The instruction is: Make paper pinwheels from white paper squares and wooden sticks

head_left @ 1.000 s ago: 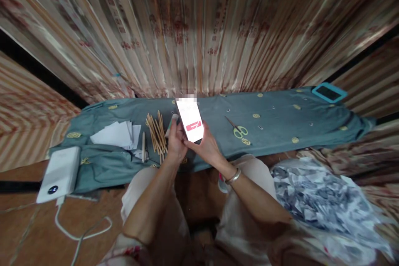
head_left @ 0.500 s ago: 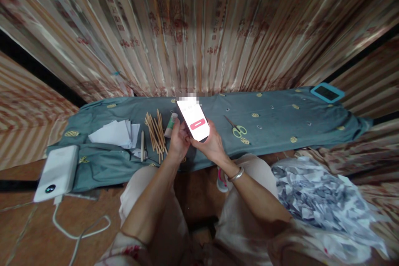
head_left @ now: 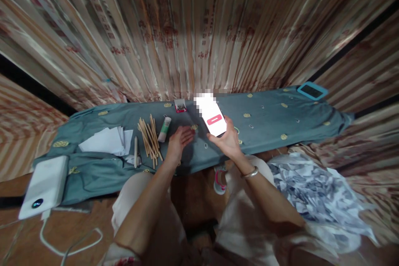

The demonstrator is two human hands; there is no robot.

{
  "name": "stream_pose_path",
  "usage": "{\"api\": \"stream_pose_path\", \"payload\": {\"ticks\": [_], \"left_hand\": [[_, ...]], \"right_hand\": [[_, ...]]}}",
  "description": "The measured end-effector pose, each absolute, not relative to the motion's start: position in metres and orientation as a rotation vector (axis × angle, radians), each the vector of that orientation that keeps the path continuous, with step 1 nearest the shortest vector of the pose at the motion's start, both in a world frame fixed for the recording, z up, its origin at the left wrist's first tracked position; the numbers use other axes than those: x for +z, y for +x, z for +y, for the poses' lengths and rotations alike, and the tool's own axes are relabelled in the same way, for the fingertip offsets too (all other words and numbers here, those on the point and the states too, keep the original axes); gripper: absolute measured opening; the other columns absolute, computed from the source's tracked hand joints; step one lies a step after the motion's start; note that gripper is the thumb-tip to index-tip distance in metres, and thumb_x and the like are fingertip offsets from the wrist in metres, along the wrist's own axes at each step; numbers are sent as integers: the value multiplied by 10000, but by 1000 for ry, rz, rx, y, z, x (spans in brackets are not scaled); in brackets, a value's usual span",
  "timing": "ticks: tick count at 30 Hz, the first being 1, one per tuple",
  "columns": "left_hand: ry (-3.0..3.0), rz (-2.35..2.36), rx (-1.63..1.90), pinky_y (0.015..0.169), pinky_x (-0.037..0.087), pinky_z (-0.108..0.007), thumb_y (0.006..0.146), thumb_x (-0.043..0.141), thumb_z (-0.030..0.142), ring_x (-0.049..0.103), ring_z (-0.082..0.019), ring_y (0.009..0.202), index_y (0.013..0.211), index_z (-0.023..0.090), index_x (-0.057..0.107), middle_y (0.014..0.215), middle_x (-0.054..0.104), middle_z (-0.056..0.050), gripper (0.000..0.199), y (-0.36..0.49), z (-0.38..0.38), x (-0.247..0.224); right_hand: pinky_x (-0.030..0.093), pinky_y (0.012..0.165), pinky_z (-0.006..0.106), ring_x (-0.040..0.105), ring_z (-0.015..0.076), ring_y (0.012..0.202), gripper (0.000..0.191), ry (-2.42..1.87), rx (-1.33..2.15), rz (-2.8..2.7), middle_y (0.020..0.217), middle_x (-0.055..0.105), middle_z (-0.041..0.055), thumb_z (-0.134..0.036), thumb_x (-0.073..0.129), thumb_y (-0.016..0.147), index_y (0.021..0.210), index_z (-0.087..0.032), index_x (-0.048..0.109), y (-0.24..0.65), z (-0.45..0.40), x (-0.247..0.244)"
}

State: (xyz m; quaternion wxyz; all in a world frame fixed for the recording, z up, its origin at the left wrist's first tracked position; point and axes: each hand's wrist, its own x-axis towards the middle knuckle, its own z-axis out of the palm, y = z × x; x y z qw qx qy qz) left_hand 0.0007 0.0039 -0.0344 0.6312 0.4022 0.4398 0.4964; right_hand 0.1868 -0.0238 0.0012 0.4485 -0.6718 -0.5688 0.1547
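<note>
The right hand (head_left: 230, 140) has its grip around a lit phone (head_left: 215, 121) above the cloth-covered table (head_left: 271, 126), while the left hand (head_left: 179, 143), its grip slack and unfilled, is near a green-banded tube (head_left: 164, 129), thin sticks (head_left: 151, 143) lying farther left.

Phone (head_left: 212, 112) lit white, red button (head_left: 214, 119) showing, slanted above teal cloth (head_left: 268, 126).

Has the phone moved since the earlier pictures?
Yes. The phone has shifted to the right, farther from the wooden sticks, and is now held by the right hand alone.
</note>
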Motion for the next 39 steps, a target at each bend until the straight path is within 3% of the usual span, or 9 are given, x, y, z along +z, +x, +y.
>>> {"api": "stream_pose_path", "payload": {"ticks": [2, 7, 10, 17, 28, 39], "left_hand": [[1311, 1160, 1081, 936, 549, -452, 922, 404, 592, 708, -282, 1033, 1126, 125, 672, 1096, 736, -168, 576, 4, 3, -44], [1627, 1206, 981, 1140, 390, -498, 785, 678, 326, 604, -296, 1217, 983, 202, 733, 1183, 717, -99, 240, 15, -2, -61], [1814, 1209, 913, 1189, 314, -526, 793, 638, 236, 470, -291, 1369, 1024, 184, 720, 1295, 659, -108, 250, 18, -2, -70], [2396, 1296, 674, 1153, 372, -554, 920, 499, 274, 392, -332, 1421, 1196, 104, 649, 1412, 546, -197, 357, 13, 2, -91], [2508, 1298, 728, 1143, 390, -538, 962, 434, 329, 429, -334, 1386, 1218, 105, 633, 1411, 545, -190, 395, 10, 0, -97], [2528, 1291, 753, 1137, 402, -525, 979, 418, 353, 424, -324, 1386, 1226, 140, 624, 1416, 535, -170, 386, 9, -1, -99]], "right_hand": [[538, 855, 447, 670, 308, 947, 839, -1706, 351, -1396, 1090, 702, 130, -443, 756, 603, 1329, -137, 466, 205, -22, 4], [531, 843, 440, 667, 307, 927, 815, -1830, 247, -1330, 1092, 698, 149, -444, 754, 592, 1292, -120, 492, 260, -16, 1], [526, 857, 424, 660, 298, 945, 789, -1929, 210, -1274, 1107, 694, 155, -423, 747, 593, 1278, -115, 503, 296, -11, -9], [521, 870, 423, 662, 305, 957, 778, -2185, 182, -1083, 1109, 690, 168, -428, 759, 598, 1261, -106, 512, 363, -4, -34], [534, 880, 356, 671, 286, 1015, 710, -2430, 108, -927, 1117, 686, 177, -404, 794, 641, 1222, -94, 525, 434, 12, -50], [484, 1007, 480, 606, 409, 1197, 822, -2625, 49, -737, 1253, 597, 331, -428, 801, 639, 1260, 1, 475, 502, 20, -58]]}}
